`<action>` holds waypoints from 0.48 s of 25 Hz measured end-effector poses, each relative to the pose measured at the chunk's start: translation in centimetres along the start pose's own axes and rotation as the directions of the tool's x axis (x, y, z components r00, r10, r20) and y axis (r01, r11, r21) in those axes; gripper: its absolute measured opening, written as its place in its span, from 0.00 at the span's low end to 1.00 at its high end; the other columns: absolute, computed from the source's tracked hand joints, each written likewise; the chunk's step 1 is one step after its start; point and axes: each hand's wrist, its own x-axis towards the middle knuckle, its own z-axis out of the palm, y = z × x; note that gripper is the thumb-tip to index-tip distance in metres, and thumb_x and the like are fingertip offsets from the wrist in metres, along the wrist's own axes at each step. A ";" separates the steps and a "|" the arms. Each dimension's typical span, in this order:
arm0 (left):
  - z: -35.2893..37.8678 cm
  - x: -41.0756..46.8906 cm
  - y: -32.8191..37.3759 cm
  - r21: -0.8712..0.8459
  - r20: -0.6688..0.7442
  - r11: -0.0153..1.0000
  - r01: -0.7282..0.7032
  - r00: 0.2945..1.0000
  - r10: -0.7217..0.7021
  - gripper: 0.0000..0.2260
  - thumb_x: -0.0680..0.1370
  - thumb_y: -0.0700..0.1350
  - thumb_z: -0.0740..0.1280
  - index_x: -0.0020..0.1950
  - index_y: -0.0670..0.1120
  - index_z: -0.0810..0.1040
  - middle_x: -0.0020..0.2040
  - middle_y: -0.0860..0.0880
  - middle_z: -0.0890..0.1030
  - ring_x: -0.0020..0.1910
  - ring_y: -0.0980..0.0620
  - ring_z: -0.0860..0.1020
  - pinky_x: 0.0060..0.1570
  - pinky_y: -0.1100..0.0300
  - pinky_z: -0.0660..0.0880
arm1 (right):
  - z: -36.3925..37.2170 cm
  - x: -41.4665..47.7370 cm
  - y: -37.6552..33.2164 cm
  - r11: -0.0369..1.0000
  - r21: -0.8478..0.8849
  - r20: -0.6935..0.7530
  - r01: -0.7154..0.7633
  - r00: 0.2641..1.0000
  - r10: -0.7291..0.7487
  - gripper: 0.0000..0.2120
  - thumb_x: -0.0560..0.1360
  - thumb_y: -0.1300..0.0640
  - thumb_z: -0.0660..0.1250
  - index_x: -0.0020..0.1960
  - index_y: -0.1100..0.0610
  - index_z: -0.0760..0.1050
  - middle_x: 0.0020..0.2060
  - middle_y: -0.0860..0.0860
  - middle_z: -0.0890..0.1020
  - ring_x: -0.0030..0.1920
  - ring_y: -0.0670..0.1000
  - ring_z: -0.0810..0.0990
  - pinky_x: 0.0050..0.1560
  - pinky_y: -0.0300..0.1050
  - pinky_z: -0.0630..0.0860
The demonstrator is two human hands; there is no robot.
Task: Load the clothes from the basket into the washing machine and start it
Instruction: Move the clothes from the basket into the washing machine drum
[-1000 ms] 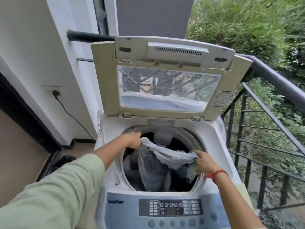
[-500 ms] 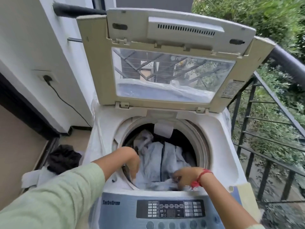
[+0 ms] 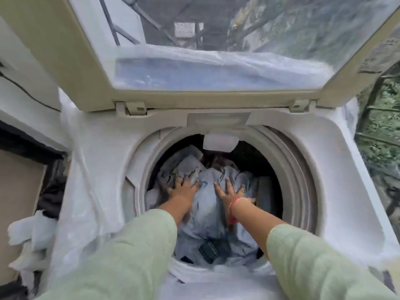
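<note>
We see the left grip (image 3: 184,189) and right grip (image 3: 228,192) flat with fingers spread, holding nothing, pressing on pale grey clothes (image 3: 205,221) inside the washing machine (image 3: 324,159) drum; its lid (image 3: 71,61) stands raised, with greenery (image 3: 383,109) at right

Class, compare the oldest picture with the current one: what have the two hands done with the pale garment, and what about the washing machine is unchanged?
Both hands let go of the pale garment they held stretched over the mouth of the drum. It has dropped inside, and the left hand and right hand now press it down with spread fingers. The lid stays raised.
</note>
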 end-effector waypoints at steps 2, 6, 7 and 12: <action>0.8 2.2 0.4 0.009 0.040 1.000 0.023 0.999 -0.023 0.59 0.64 0.53 0.78 0.74 0.59 0.31 0.74 0.48 0.28 0.73 0.38 0.32 0.63 0.24 0.48 | 0.1 2.2 -0.5 0.999 -0.001 0.000 -0.038 0.999 0.038 0.55 0.71 0.57 0.72 0.72 0.40 0.28 0.73 0.49 0.29 0.73 0.68 0.37 0.61 0.79 0.55; 1.1 5.9 0.3 -0.022 0.003 0.999 0.048 0.999 -0.048 0.60 0.63 0.56 0.78 0.74 0.58 0.30 0.73 0.48 0.27 0.73 0.38 0.32 0.63 0.24 0.47 | 0.5 6.2 -0.3 0.998 0.016 -0.067 -0.058 0.996 0.059 0.57 0.69 0.54 0.74 0.73 0.42 0.28 0.74 0.50 0.31 0.74 0.68 0.41 0.62 0.77 0.58; 1.3 6.5 0.1 -0.022 -0.004 0.999 0.042 0.999 -0.042 0.60 0.63 0.57 0.77 0.73 0.58 0.30 0.73 0.48 0.27 0.73 0.38 0.32 0.63 0.24 0.47 | 1.1 6.8 -0.3 0.998 -0.005 -0.109 -0.070 0.992 0.069 0.55 0.70 0.55 0.72 0.73 0.43 0.28 0.74 0.51 0.32 0.74 0.68 0.42 0.62 0.76 0.59; 1.3 5.3 0.9 -0.002 0.117 1.000 0.006 0.993 -0.006 0.56 0.66 0.59 0.74 0.74 0.57 0.31 0.74 0.47 0.27 0.74 0.38 0.33 0.65 0.26 0.46 | 1.6 6.6 0.1 0.997 -0.065 -0.033 -0.033 0.999 0.031 0.51 0.73 0.58 0.69 0.74 0.45 0.30 0.75 0.53 0.33 0.74 0.68 0.42 0.63 0.75 0.59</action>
